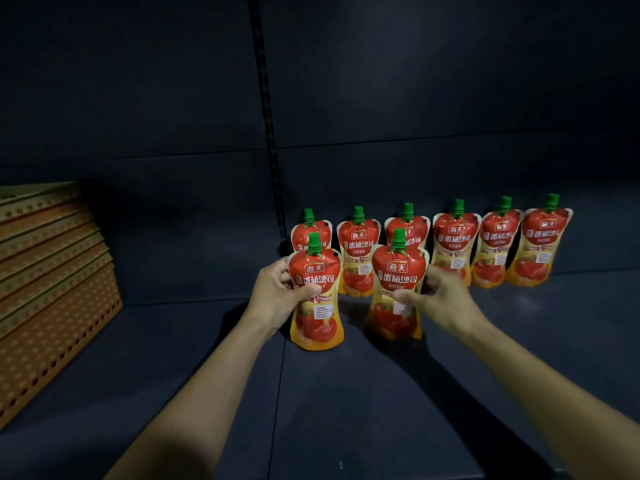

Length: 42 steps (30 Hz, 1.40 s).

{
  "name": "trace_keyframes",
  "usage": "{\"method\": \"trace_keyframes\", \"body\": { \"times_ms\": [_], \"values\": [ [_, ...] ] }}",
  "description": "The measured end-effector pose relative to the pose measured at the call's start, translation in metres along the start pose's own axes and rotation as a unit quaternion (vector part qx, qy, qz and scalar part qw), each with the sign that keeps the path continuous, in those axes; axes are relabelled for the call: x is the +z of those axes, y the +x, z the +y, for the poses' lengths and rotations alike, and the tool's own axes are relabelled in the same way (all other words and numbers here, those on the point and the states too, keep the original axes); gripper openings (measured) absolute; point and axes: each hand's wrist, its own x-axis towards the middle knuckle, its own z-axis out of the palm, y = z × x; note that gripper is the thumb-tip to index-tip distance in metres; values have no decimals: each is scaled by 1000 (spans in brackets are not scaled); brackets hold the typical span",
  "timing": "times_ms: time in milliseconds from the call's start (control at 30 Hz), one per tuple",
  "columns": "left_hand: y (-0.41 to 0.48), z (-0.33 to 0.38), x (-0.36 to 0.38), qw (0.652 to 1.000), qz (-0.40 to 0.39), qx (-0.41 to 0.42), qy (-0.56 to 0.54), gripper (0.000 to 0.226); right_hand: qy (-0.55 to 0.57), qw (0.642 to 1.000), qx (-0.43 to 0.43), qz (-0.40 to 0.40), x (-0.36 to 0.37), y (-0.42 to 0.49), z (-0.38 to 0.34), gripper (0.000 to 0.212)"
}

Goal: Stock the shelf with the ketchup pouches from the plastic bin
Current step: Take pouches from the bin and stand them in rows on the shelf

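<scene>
The left pouch point(318, 327) is held upright at its waist by the left grip point(277, 292), with thumb and fingers curled round it. The right pouch point(398, 271) is held the same way by the right grip point(440, 296). Both are positioned at the shelf point(346, 393) surface, just in front of the back row of six pouches point(453, 244). Base contact cannot be confirmed. Perforated panels point(45, 271) are stacked at the left.

Both arms reach forward; left hand point(273, 294) grips the left pouch point(318, 323), right hand point(441, 296) the right pouch point(398, 271).
</scene>
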Motion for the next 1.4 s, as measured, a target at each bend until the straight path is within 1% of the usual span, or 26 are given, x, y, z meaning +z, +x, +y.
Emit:
{"method": "trace_keyframes", "body": {
  "times_ms": [67,200,467,600,767,867,967,1033,1200,1300,1333,1400],
  "values": [
    [11,-1,2,1000,0,8,7,52,-6,1000,-2,-7,0,10,-4,20],
    [30,-8,1,1000,7,9,6,54,-18,999,-10,-27,4,30,-8,11],
    [44,-19,5,999,39,16,-5,46,4,999,4,-44,24,65,-7,12],
    [47,-21,11,998,59,18,-10,46,2,999,17,-37,29,73,-7,20],
    [50,-22,12,998,58,16,-8,45,-2,999,14,-46,32,78,-6,23],
    [52,-23,12,999,53,13,-4,46,-5,999,16,-49,32,77,-6,18],
    [53,-24,14,998,55,6,1,46,-7,998,28,-47,34,77,-2,18],
    [53,-25,15,998,55,-1,6,46,-7,998,38,-41,36,77,2,21],
    [48,-30,18,997,64,-35,14,41,-29,996,71,-38,40,71,8,42],
    [40,-30,21,994,74,-64,54,39,-47,994,92,-22,41,60,13,54],
    [36,-30,21,992,76,-74,71,42,-47,994,94,-18,40,55,15,58],
    [26,-32,23,986,80,-104,103,62,-57,993,97,-18,37,39,16,63]
  ]
}}
